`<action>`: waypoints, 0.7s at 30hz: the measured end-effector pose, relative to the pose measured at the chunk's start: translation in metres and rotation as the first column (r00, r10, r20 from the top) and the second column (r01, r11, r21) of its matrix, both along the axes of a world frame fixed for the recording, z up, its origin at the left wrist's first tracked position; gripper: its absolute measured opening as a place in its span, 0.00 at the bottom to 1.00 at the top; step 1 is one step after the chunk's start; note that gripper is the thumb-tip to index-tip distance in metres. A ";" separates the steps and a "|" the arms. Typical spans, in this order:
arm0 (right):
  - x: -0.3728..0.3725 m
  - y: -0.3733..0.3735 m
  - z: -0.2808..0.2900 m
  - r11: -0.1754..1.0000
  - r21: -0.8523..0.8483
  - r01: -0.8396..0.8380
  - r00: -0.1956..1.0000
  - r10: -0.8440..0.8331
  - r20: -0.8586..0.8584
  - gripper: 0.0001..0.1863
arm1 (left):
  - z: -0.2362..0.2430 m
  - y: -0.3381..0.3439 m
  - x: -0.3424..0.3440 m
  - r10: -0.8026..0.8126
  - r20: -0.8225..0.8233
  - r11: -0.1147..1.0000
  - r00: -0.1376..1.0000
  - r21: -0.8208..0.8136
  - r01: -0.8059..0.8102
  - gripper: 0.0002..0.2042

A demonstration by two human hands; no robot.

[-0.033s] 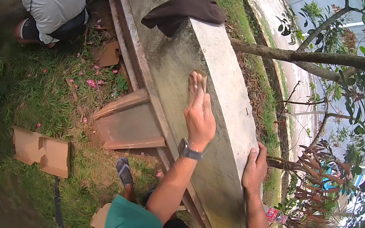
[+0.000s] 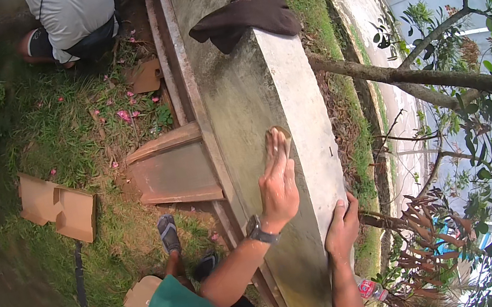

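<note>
A low concrete wall (image 2: 312, 109) runs away from me, its side face stained greenish and dark. My left hand (image 2: 279, 190), wearing a dark watch (image 2: 259, 230), presses a small tan pad (image 2: 284, 134) against that side face near the top corner. The fingers lie together over the pad and hide most of it, so I cannot tell whether it is sandpaper or a sponge. My right hand (image 2: 342, 228) grips the wall's right edge, thumb on top and fingers over the far side. Farther along, a dark brown cloth (image 2: 250, 11) drapes over the wall.
Left of the wall are a wood-framed panel (image 2: 176, 169), an opened cardboard box (image 2: 58, 206) and a cardboard piece (image 2: 142, 294) on grass. A person (image 2: 79, 18) crouches at the far left. Tree branches (image 2: 389, 70) reach toward the wall from the right; a plastic bottle (image 2: 370, 289) lies below them.
My left hand has slid the tan pad down the wall's face, nearer to me. My right hand stays on the edge.
</note>
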State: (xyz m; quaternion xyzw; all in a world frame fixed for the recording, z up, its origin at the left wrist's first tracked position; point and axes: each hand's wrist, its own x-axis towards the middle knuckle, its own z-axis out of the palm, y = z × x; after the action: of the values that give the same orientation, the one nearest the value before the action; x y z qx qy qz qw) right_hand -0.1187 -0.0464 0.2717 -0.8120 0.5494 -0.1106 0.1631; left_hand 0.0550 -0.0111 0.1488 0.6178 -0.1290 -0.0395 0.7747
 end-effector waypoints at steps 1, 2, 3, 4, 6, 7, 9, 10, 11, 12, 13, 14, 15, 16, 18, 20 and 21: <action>0.003 -0.001 -0.001 1.000 -0.019 -0.013 1.000 0.013 -0.006 0.21 | -0.002 -0.002 -0.002 0.006 0.050 1.000 0.999 -0.003 -0.006 0.25; 0.005 -0.001 -0.001 0.998 -0.028 -0.056 0.998 0.056 0.004 0.21 | 0.003 -0.001 -0.005 0.015 0.128 1.000 0.992 -0.004 -0.015 0.25; 0.007 -0.001 -0.001 0.997 -0.053 -0.055 0.998 0.055 -0.009 0.21 | 0.014 -0.002 0.027 0.035 0.024 0.999 0.999 -0.009 -0.035 0.26; 0.009 -0.001 -0.001 0.997 -0.057 -0.044 0.999 0.044 -0.014 0.21 | 0.026 -0.001 0.038 0.032 0.016 0.999 0.999 -0.033 -0.032 0.26; 0.012 -0.001 -0.002 0.999 -0.034 -0.004 1.000 0.004 0.003 0.21 | 0.047 0.008 0.046 -0.014 -0.016 0.999 1.000 -0.031 0.013 0.26; 0.011 -0.001 -0.002 0.998 -0.053 -0.026 0.999 0.025 -0.022 0.21 | 0.056 0.013 0.050 0.018 -0.041 0.999 0.999 -0.038 -0.020 0.26; 0.011 0.000 -0.002 0.999 -0.048 -0.024 0.999 0.023 -0.038 0.21 | 0.049 0.027 -0.004 -0.135 -0.015 0.991 0.991 -0.017 0.135 0.26; 0.011 -0.001 -0.002 0.998 -0.062 -0.019 0.999 0.017 -0.032 0.21 | 0.049 0.022 0.004 -0.061 0.036 0.998 0.998 -0.033 0.062 0.26; 0.010 -0.001 -0.003 0.995 -0.091 -0.043 0.999 0.040 -0.037 0.21 | 0.041 0.013 0.019 -0.030 0.028 0.999 0.999 -0.012 0.030 0.26; 0.008 -0.001 -0.003 0.995 -0.078 -0.056 0.998 0.053 -0.040 0.21 | 0.034 0.008 0.024 -0.012 -0.007 1.000 1.000 0.028 0.012 0.26; 0.008 -0.002 -0.003 0.995 -0.075 -0.059 0.998 0.058 -0.013 0.21 | 0.023 -0.001 0.059 0.021 -0.042 1.000 0.999 -0.007 -0.022 0.26; 0.007 -0.002 -0.004 0.996 -0.075 -0.051 0.999 0.051 0.008 0.21 | 0.008 -0.009 0.083 0.035 -0.059 0.995 0.998 -0.093 -0.041 0.25; 0.008 -0.003 -0.004 0.997 -0.065 -0.043 0.999 0.044 0.025 0.21 | -0.012 -0.009 0.083 0.031 -0.069 0.984 0.997 -0.175 -0.043 0.25; 0.007 -0.003 -0.004 0.997 -0.070 -0.044 0.999 0.045 0.010 0.21 | -0.035 -0.013 0.075 0.098 -0.116 0.989 0.988 -0.099 -0.110 0.25; 0.007 -0.002 -0.003 0.998 -0.049 -0.049 0.998 0.051 0.033 0.21 | -0.089 -0.001 0.034 0.016 -0.372 0.999 0.928 0.046 0.001 0.25; 0.006 -0.002 -0.003 0.996 -0.077 -0.039 0.999 0.038 -0.011 0.22 | -0.134 0.010 -0.001 -0.136 -0.676 0.968 0.724 0.066 0.243 0.26; 0.006 -0.001 -0.002 0.993 -0.107 -0.051 0.999 0.049 -0.023 0.22 | -0.129 0.009 -0.028 -0.059 -0.625 0.982 0.779 0.105 0.159 0.26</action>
State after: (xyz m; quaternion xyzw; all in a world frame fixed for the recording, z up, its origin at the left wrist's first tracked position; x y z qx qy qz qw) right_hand -0.1126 -0.0476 0.2693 -0.8341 0.5238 -0.1277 0.1165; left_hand 0.0272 -0.0026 0.0196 0.6191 0.0998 -0.2942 0.7212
